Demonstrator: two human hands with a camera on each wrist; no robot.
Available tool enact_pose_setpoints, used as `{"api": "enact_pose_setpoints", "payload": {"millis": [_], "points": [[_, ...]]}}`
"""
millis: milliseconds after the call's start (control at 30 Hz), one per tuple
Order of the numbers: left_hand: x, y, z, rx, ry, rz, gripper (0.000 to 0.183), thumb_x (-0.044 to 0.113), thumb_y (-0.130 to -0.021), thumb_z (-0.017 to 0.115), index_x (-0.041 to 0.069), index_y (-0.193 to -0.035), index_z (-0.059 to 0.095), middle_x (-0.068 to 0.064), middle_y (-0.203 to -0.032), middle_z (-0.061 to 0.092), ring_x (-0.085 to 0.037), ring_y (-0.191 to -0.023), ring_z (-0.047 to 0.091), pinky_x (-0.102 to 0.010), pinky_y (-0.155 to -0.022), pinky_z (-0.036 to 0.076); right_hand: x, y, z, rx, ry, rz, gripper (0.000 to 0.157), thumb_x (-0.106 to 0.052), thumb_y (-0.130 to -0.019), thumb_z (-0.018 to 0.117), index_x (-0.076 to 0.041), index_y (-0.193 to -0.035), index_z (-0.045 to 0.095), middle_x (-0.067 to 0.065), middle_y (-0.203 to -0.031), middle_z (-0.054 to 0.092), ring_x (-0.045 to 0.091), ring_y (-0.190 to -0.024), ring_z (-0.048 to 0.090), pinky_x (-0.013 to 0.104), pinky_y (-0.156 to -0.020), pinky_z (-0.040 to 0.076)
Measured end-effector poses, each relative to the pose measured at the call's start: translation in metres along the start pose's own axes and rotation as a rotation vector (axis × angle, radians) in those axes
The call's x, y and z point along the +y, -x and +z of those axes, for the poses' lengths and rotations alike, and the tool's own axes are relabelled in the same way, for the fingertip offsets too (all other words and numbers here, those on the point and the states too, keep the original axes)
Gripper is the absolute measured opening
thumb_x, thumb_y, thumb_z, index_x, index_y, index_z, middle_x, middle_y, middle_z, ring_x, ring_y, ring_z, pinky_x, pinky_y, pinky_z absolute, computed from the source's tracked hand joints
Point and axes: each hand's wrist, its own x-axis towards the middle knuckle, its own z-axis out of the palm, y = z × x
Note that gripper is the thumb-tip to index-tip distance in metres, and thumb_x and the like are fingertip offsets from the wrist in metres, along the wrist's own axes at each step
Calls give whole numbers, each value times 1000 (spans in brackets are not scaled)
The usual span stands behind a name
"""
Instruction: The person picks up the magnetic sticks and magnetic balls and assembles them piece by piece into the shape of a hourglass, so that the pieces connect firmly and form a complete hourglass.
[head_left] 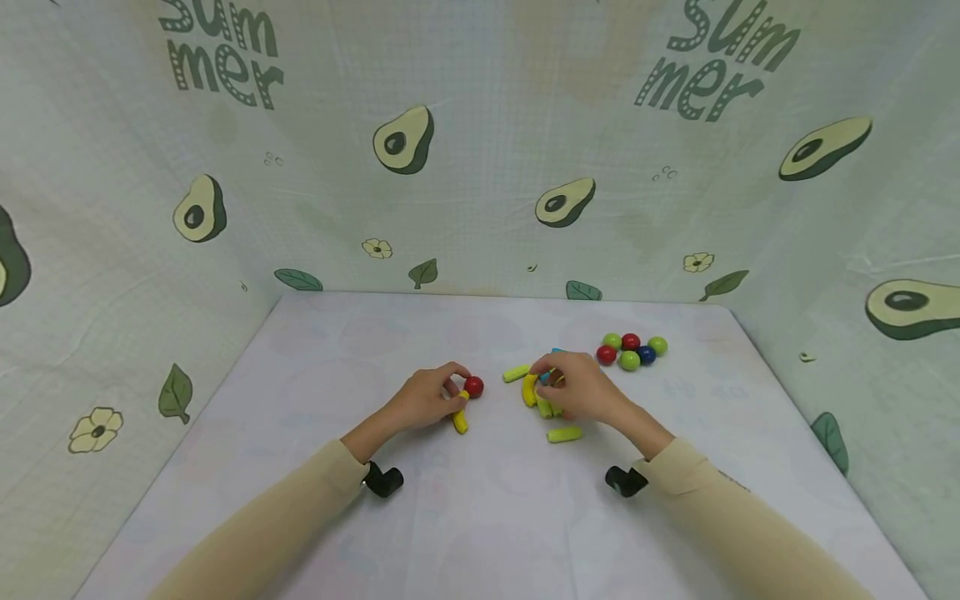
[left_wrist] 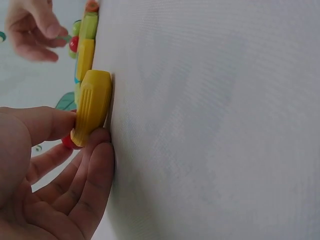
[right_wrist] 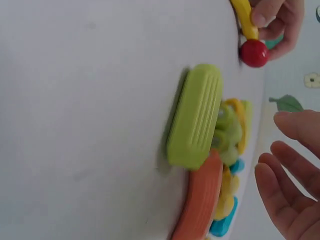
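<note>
Yellow ridged curved piece (left_wrist: 93, 105) sits pinched in your left fingers (left_wrist: 100, 170) beside a glossy red ball (head_left: 474, 387); your right fingers (right_wrist: 272, 197), parted and empty, hang near a green ridged bar (right_wrist: 196, 117).

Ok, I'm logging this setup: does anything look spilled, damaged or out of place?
No damage or spill shows. A green piece lies slightly apart from the mixed pile by the right hand, on the near side, so looks a bit stray.

A whitish table (head_left: 480, 517) carries red, green and blue balls (head_left: 629, 360) and yellow, green and orange blocks (head_left: 564, 434).
</note>
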Motion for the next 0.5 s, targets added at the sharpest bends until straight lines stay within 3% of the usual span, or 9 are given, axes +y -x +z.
{"api": "enact_pose_setpoints", "payload": {"millis": [167, 367, 500], "points": [[-1, 0, 1, 0, -2, 10, 41, 21, -99, 75, 20, -139, 62, -2, -106, 72, -15, -73, 63, -29, -67, 54, 23, 22, -18, -5, 70, -1, 26, -10, -93, 83, -3, -117, 76, 11, -114, 75, 29, -100, 67, 43, -87, 62], [-3, -1, 2, 6, -11, 8, 41, 22, -99, 76, 22, -138, 63, -1, -106, 72, -15, -72, 63, -29, -68, 54, 44, 39, -24, 6, 169, -91, 26, -22, -91, 87, -5, -110, 79, 5, -104, 76, 23, -88, 63, 35, -80, 58], [-2, -1, 1, 6, -11, 1, 41, 22, -99, 76, 23, -137, 63, 0, -105, 72, -15, -73, 63, -29, -68, 54, 49, 45, -23, -5, 206, -97, 18, -14, -93, 84, -8, -109, 80, 1, -103, 76, 18, -89, 64, 36, -83, 60]]}}
